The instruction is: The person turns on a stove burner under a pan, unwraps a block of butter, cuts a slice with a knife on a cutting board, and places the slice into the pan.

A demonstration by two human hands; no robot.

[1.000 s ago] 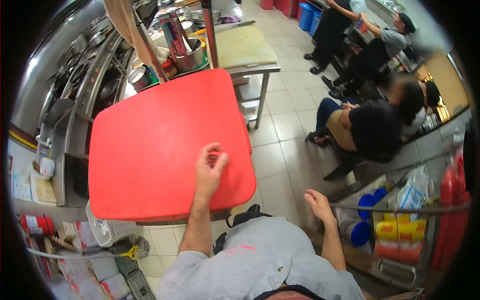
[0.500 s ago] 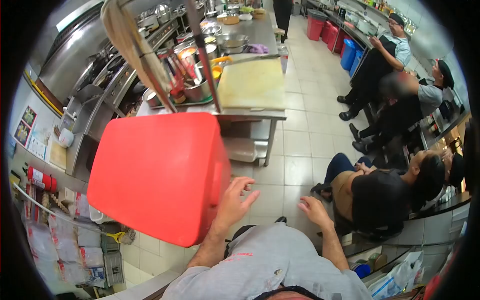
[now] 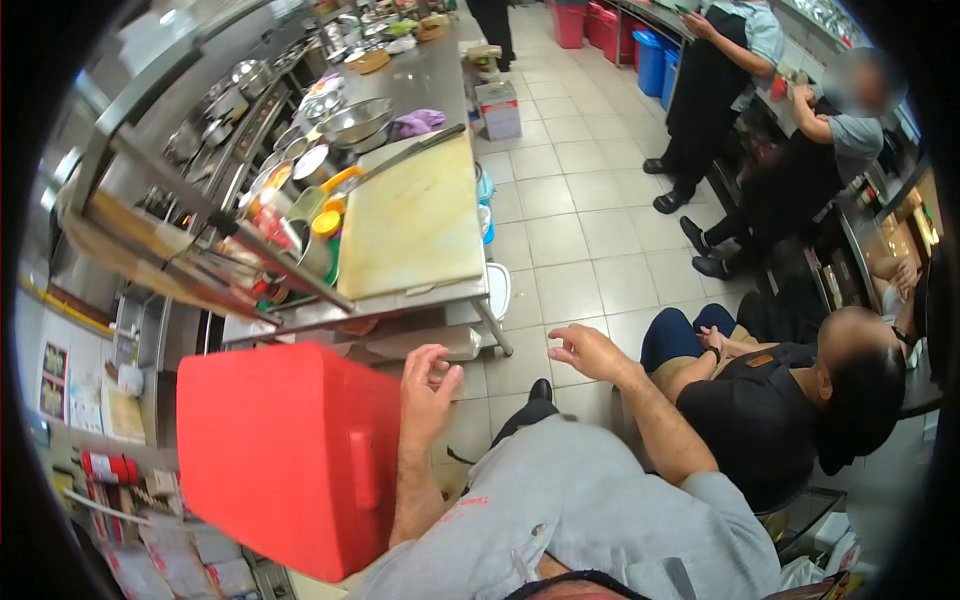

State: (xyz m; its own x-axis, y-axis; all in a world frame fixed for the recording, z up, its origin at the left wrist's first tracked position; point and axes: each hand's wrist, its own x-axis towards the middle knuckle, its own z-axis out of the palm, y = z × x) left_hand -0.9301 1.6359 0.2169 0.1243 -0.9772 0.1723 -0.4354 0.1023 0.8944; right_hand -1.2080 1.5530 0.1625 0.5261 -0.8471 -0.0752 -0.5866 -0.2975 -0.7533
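Observation:
My left hand point(image 3: 428, 388) is raised in front of my body with its fingers loosely bent and apart, holding nothing. It is nearest to a large red plastic box point(image 3: 270, 450) with a moulded handle on its side. Farther right, my right hand point(image 3: 590, 352) reaches forward over the tiled floor, fingers partly spread and nothing in them. Beyond both hands, a steel worktable point(image 3: 425, 75) carries a yellowish cutting board point(image 3: 412, 225). A long knife point(image 3: 415, 152) rests along the board's far left side.
Metal bowls point(image 3: 357, 122) and utensils crowd the worktable. A seated person point(image 3: 750, 410) is close on my right, with other people standing beyond. White floor tiles point(image 3: 565, 235) form an aisle between. A fire extinguisher point(image 3: 108, 467) is at the left wall.
My view has shifted forward and right; the worktable appears closer and the red box lower. My right hand has stretched further forward. Both hands stay without anything in them.

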